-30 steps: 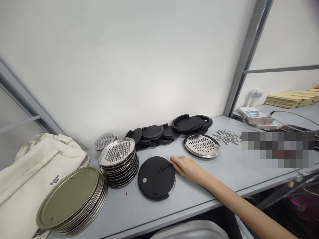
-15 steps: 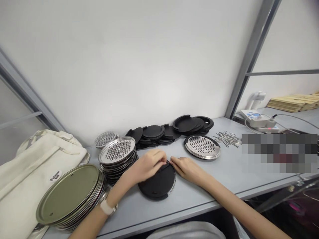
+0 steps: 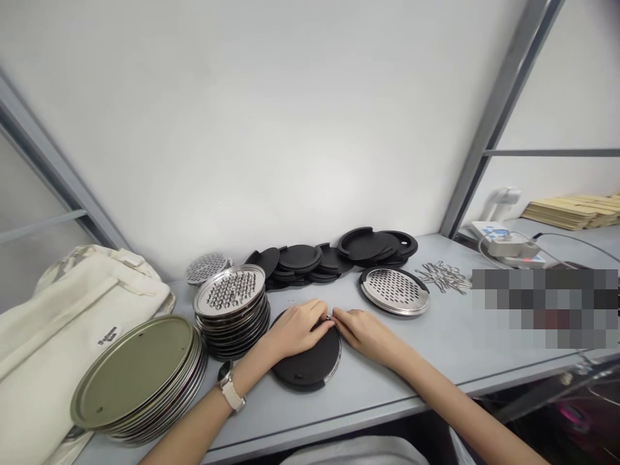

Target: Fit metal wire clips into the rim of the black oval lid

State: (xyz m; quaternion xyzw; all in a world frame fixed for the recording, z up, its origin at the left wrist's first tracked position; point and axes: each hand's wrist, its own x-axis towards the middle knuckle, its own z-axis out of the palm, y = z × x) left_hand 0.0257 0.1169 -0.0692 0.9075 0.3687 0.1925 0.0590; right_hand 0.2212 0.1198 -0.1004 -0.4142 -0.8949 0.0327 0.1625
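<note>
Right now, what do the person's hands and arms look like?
No sleeves show. The left hand and right hand wear no gloves. A watch with a round, dark face and pale strap sits on the left wrist.

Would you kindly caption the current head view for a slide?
Left hand and right hand hold a metal piece at the edge of a black disc beside stacked graters.

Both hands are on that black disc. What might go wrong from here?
The small metal piece at the rim of the black disc might slip, since it sits right at the fingertips of the left hand and right hand. The left arm is close to the grater stack, so a sideways swing could knock it.
</note>
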